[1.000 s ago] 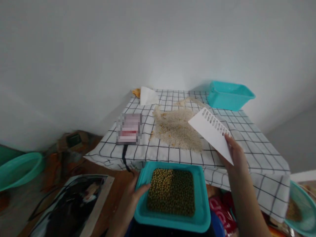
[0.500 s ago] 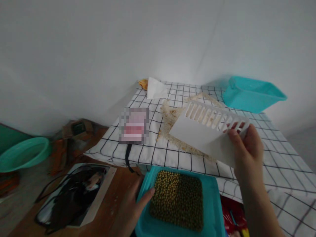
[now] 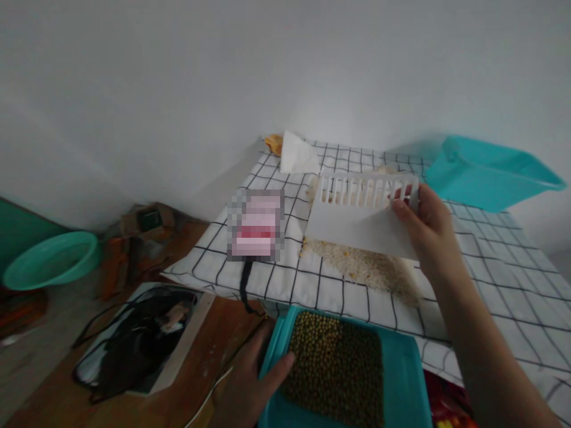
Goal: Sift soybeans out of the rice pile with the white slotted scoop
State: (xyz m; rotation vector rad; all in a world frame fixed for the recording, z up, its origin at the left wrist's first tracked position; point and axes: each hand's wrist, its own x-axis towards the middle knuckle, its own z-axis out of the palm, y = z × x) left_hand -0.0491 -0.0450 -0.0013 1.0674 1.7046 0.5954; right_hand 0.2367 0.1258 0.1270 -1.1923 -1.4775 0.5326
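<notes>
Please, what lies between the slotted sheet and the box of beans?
In the head view, pale grains, then checked cloth, lie between the sheet and the box.

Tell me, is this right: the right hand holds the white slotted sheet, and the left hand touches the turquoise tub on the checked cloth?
No: the left hand is on the nearer turquoise tray, as the head view shows. The right hand holds the white slotted sheet.

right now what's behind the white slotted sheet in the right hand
Pale grains on the checked cloth show below the white slotted sheet and partly through its slots, where fingers of the right hand also show. Whatever lies behind its solid part is covered.
</notes>
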